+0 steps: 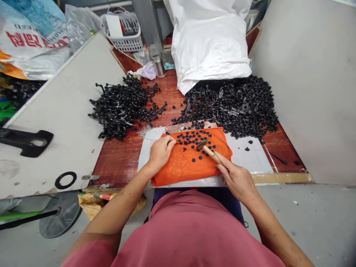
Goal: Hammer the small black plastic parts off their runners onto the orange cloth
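My right hand [239,180] is closed round the wooden handle of a small hammer [213,155], whose dark head rests over an orange cloth [178,168]. On that cloth lie several small round black plastic parts [193,160], mostly in loose rows. My left hand [161,152] is at the cloth's left side with thumb and finger pressed together beside the nearest parts. Whatever those fingertips hold is too small to tell.
A tangled black heap [119,105] stands at the left of the red-brown tabletop [116,159]. Farther right, a larger heap of black parts [236,107] spills from a white sack [211,40]. A steel flask [159,66] and grey basket [128,42] stand behind.
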### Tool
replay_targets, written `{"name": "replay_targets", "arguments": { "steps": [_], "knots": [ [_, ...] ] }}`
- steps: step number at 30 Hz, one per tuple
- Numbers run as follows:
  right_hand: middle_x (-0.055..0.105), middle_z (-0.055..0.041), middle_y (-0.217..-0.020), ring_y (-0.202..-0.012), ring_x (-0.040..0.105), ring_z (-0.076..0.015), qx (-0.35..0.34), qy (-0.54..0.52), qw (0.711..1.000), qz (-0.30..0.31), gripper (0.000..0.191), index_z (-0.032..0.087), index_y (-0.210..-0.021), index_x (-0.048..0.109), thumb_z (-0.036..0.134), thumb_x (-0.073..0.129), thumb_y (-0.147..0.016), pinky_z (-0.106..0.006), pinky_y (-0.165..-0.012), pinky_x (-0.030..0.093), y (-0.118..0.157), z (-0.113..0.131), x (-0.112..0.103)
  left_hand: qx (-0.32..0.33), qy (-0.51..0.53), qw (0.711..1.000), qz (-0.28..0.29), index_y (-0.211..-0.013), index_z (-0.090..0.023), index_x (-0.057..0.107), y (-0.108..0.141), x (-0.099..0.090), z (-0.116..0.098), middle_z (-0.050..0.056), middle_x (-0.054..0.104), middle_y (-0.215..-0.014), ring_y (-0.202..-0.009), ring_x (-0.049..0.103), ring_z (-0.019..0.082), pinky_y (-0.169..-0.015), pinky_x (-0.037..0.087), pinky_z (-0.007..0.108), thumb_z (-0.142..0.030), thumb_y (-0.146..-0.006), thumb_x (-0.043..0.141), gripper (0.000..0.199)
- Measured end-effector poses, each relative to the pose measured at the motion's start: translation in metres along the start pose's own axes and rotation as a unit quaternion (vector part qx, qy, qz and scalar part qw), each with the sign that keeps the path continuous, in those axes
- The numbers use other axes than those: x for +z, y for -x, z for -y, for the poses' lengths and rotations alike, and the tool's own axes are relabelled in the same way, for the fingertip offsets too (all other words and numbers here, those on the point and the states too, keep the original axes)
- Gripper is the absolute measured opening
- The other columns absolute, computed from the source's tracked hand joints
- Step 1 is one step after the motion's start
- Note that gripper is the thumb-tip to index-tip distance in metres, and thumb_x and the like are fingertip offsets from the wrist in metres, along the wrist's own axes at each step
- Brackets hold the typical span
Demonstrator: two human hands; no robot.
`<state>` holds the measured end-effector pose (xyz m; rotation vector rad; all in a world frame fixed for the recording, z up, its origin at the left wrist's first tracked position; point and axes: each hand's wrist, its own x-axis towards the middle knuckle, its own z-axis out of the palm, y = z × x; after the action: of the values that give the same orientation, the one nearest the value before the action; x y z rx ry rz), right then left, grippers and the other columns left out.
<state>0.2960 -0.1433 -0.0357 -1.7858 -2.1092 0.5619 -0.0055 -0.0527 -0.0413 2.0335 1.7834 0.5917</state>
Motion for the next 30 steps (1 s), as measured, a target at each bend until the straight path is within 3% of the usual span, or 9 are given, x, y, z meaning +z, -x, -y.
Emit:
{"name": "replay_targets", "arguments": {
  "steps": [5,8,16,21,30],
  "knots": [
    [0.081,-0.0038,-0.108,-0.086,0.078,-0.0220,0.004,0.009,1.000,0.006,0.048,0.032,-0.155,0.050,0.031,0.046,-0.107,-0.031,-0.073,0.060,-0.001,-0.002,0.000,-0.006,-0.025,0.999,0.022,-0.092,-0.021,0.064,-0.004,0.005,-0.001,0.005,0.076,-0.099,-0.094,0.067,0.022,-0.084,0.043,0.034,-0.033,-0.103,0.044,0.025],
    [0.082,-0.0035,-0.105,-0.090,0.079,-0.0224,-0.006,0.009,1.000,0.005,0.048,0.033,-0.154,0.050,0.030,0.045,-0.107,-0.032,-0.078,0.061,-0.003,-0.002,0.001,-0.011,-0.047,0.998,0.031,-0.094,-0.022,0.065,-0.003,0.006,-0.001,0.004,0.077,-0.097,-0.095,0.068,0.023,-0.087,0.040,0.036,-0.033,-0.105,0.043,0.027],
    [0.079,-0.0017,-0.118,-0.093,0.079,-0.0224,-0.011,0.022,1.000,0.006,0.048,0.035,-0.154,0.050,0.031,0.045,-0.107,-0.032,-0.077,0.062,-0.005,0.000,0.005,-0.012,-0.081,0.996,0.036,-0.093,-0.022,0.066,-0.003,0.008,-0.001,0.005,0.077,-0.095,-0.094,0.068,0.024,-0.087,0.037,0.038,-0.036,-0.106,0.042,0.031],
    [0.079,-0.0028,-0.120,-0.095,0.078,-0.0214,-0.034,0.006,0.999,0.011,0.049,0.034,-0.156,0.048,0.029,0.045,-0.107,-0.034,-0.085,0.062,-0.018,0.015,-0.004,0.005,-0.108,0.994,0.026,-0.094,-0.022,0.067,-0.003,0.009,-0.001,0.006,0.078,-0.099,-0.097,0.068,0.025,-0.088,0.037,0.039,-0.036,-0.105,0.045,0.028],
    [0.081,-0.0021,-0.108,-0.089,0.078,-0.0212,-0.044,0.051,0.998,0.020,0.052,0.036,-0.157,0.045,0.030,0.047,-0.106,-0.032,-0.078,0.062,-0.043,0.034,-0.007,-0.014,-0.113,0.993,0.030,-0.090,-0.023,0.069,-0.004,0.006,-0.003,0.006,0.079,-0.091,-0.089,0.071,0.026,-0.082,0.039,0.039,-0.037,-0.104,0.046,0.030]
  ]
}}
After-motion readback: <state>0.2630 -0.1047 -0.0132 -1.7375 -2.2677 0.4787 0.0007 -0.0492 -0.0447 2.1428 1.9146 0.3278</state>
